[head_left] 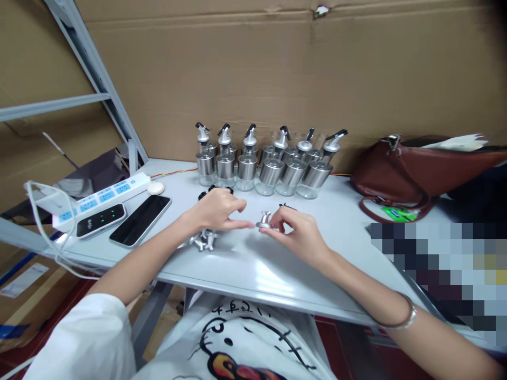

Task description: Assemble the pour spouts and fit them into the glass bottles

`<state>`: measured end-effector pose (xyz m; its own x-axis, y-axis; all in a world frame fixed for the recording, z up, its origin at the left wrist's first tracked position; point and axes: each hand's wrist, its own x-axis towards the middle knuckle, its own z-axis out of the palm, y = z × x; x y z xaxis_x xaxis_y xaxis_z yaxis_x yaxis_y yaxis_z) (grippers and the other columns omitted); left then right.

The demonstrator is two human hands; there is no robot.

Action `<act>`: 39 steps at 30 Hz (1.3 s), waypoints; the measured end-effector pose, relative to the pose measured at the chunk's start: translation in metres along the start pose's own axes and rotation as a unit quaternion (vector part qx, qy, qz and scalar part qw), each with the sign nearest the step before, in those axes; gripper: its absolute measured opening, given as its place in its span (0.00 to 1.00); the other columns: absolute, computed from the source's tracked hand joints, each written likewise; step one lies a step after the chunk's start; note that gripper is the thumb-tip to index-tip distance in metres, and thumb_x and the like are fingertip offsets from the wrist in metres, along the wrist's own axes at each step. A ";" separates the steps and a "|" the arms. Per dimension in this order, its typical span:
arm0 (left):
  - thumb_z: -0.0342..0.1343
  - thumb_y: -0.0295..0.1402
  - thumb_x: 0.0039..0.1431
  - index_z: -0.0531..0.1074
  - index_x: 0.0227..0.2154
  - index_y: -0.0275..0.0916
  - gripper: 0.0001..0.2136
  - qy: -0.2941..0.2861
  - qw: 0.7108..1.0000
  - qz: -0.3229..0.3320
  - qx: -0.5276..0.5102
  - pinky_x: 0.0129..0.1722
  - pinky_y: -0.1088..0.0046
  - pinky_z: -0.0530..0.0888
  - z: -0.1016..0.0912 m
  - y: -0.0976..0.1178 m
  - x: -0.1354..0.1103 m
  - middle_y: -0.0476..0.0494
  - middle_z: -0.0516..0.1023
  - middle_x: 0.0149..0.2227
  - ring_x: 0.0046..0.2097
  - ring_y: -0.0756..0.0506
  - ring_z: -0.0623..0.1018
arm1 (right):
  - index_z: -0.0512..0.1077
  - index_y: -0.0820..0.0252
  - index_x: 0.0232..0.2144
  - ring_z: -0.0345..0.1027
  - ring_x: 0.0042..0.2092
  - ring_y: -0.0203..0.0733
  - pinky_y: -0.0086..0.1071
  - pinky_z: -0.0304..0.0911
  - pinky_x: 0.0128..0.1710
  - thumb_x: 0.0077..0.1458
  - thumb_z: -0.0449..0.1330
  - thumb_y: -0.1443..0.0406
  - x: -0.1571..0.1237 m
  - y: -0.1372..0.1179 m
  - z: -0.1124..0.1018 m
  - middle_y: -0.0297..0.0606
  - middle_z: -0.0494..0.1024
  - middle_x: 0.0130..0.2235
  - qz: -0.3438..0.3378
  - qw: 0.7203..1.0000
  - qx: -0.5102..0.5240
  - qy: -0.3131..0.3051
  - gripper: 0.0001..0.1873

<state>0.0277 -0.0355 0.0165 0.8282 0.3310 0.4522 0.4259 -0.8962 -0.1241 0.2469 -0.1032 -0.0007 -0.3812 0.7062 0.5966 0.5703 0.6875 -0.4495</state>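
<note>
My right hand (pixel 296 230) pinches a small silver pourer cap (pixel 264 220) just above the grey table (pixel 253 269). My left hand (pixel 219 211) is beside it, fingers drawn together and stretched toward the cap, fingertips nearly touching it. Under the left wrist lie several loose silver spout parts (pixel 203 241). Small black pieces (pixel 216 190) show behind the left hand. Several glass oil bottles with steel bands and pourer tops (pixel 269 163) stand in a row at the back.
A white power strip (pixel 103 197), a small black device (pixel 101 219) and a black phone (pixel 140 219) lie at the left. A brown leather bag (pixel 420 171) sits at the right. Cardboard walls stand behind; a metal shelf frame (pixel 95 95) rises at the left.
</note>
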 end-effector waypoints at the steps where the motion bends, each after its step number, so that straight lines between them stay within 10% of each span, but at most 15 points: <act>1: 0.40 0.59 0.58 0.69 0.24 0.37 0.29 0.006 1.000 0.016 0.001 0.26 0.73 0.62 -0.002 0.004 0.001 0.49 0.68 0.15 0.21 0.49 0.70 | 0.64 0.59 0.22 0.59 0.22 0.32 0.26 0.56 0.24 0.54 0.61 0.59 0.000 0.002 0.000 0.31 0.69 0.22 -0.008 1.000 -0.002 0.015 0.15; 29: 0.47 0.51 0.58 0.69 0.21 0.37 0.22 -0.069 0.993 0.067 0.063 0.23 0.70 0.62 0.004 0.037 0.003 0.47 0.73 0.17 0.20 0.48 0.73 | 0.71 0.63 0.29 0.71 0.28 0.35 0.26 0.65 0.26 0.57 0.59 0.62 0.002 -0.001 0.003 0.40 0.76 0.29 -0.165 0.986 0.014 -0.029 0.09; 39: 0.47 0.53 0.59 0.69 0.20 0.35 0.25 0.005 0.995 0.077 0.060 0.24 0.72 0.62 0.006 0.030 0.002 0.46 0.73 0.16 0.19 0.48 0.73 | 0.73 0.62 0.33 0.72 0.34 0.37 0.29 0.69 0.32 0.57 0.57 0.70 0.004 -0.002 -0.002 0.41 0.78 0.33 -0.205 0.979 0.008 -0.012 0.04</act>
<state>0.0444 -0.0604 0.0081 0.8841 0.1886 0.4275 0.3343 -0.8945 -0.2968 0.2458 -0.1021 0.0041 -0.5933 0.3741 0.7128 0.3543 0.9164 -0.1861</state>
